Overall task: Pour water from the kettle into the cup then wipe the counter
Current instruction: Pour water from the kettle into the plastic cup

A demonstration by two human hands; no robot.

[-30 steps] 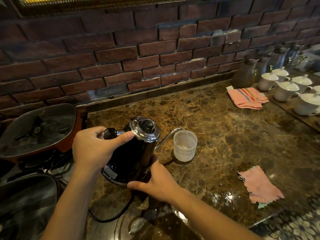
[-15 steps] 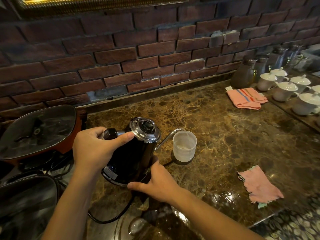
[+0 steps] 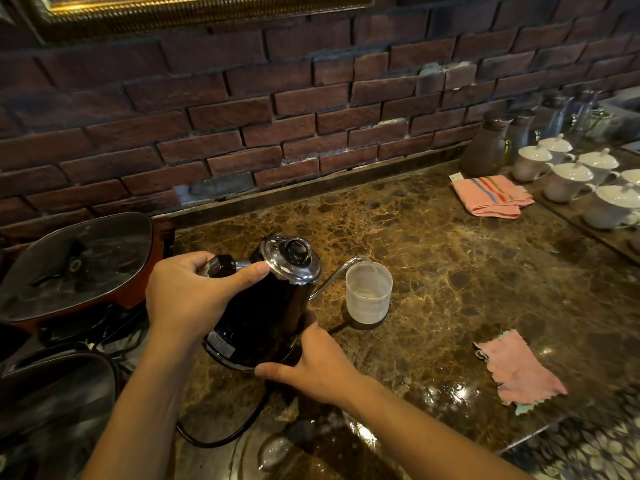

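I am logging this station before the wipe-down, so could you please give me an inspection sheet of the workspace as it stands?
Surface: brown marble counter, wet glare near the front edge.
Job's things: black gooseneck kettle tilted, spout over the translucent plastic cup; pink cloth lying flat.
Clutter: folded striped towel, lidded white cups, glass jars.
Hands: left hand grips the handle; right hand steadies the kettle's base.
Cables: black cord trailing from the kettle.
Surroundings: brick wall, glass-lidded pan.
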